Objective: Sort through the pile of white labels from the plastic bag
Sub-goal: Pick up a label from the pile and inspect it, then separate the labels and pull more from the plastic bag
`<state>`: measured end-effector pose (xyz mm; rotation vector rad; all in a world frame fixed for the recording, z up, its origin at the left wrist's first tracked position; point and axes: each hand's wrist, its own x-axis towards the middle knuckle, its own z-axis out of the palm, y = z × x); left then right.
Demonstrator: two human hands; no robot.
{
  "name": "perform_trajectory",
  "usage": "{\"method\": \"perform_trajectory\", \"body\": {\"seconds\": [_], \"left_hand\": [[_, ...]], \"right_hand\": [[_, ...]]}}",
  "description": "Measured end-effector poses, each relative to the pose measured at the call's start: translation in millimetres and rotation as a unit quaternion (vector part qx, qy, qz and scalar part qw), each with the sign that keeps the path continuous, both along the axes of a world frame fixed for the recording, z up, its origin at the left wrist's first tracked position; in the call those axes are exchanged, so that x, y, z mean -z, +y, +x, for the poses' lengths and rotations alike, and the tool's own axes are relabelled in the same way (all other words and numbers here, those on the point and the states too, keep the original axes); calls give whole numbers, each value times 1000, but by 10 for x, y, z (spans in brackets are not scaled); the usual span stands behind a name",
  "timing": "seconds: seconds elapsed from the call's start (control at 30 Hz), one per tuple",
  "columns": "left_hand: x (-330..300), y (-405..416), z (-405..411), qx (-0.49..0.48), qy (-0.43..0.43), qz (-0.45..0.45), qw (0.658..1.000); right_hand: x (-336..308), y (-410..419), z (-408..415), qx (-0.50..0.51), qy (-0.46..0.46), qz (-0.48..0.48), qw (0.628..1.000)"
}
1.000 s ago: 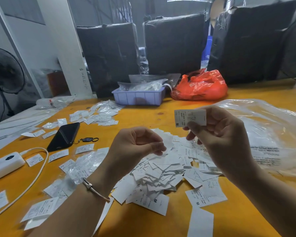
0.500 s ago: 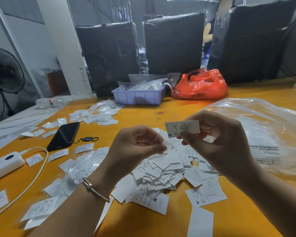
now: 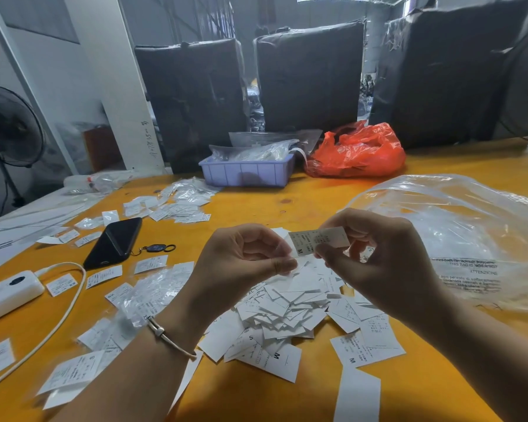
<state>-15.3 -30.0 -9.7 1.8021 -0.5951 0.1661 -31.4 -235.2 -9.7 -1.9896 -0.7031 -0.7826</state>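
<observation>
A heap of white labels (image 3: 287, 309) lies on the orange table (image 3: 256, 391) in front of me. My right hand (image 3: 378, 269) pinches one label marked M (image 3: 314, 242) by its right end and holds it above the heap. My left hand (image 3: 241, 263), fingers curled, meets the left end of that label with thumb and forefinger. The clear plastic bag (image 3: 470, 226) lies crumpled on the table to the right of my right hand.
A black phone (image 3: 113, 242) with a key fob, a white power strip (image 3: 6, 293) with its cable, and scattered labels and small clear sleeves (image 3: 153, 290) lie to the left. A purple tray (image 3: 247, 172) and a red plastic bag (image 3: 357, 153) stand at the back.
My right hand has brought the M label down and left from above the heap until it reaches my left fingertips. My left hand has hardly moved.
</observation>
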Motion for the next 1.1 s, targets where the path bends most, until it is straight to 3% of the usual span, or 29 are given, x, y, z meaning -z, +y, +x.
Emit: {"method": "perform_trajectory", "body": {"seconds": [0.2, 0.43, 0.6, 0.77, 0.83, 0.97, 1.1], "left_hand": [[15, -2, 2, 2, 0, 24, 1000], [27, -21, 5, 17, 13, 44, 999], [31, -22, 9, 27, 24, 69, 997], [46, -43, 9, 40, 44, 88, 994], [48, -44, 15, 41, 48, 90, 994], [44, -40, 26, 25, 73, 59, 995], [38, -40, 27, 26, 120, 22, 992]], "right_hand": [[-2, -13, 17, -15, 32, -31, 999], [-11, -17, 55, -71, 179, 32, 981], [-3, -33, 57, -67, 211, -1, 975], [13, -18, 68, -78, 210, -40, 974], [20, -23, 75, -44, 160, -62, 984], [-12, -29, 76, -7, 81, 27, 996], [16, -8, 76, -33, 82, 91, 992]]}}
